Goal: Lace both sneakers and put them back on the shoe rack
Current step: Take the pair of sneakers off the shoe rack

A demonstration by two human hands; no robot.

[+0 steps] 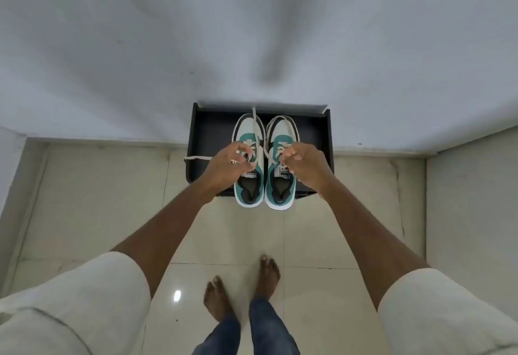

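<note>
Black shoe rack point(201, 130) holds two sneakers point(249, 158), two hands point(229, 164) above.

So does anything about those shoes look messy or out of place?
Yes. The left teal-and-white sneaker has loose cream laces: one end trails sideways off the black shoe rack, another runs up over the toe. The left hand pinches that lace; the right hand works at the right teal-and-white sneaker.

Pale wall point(112, 46), cream glossy floor tiles point(322, 242), white skirting point(98, 141)
</note>
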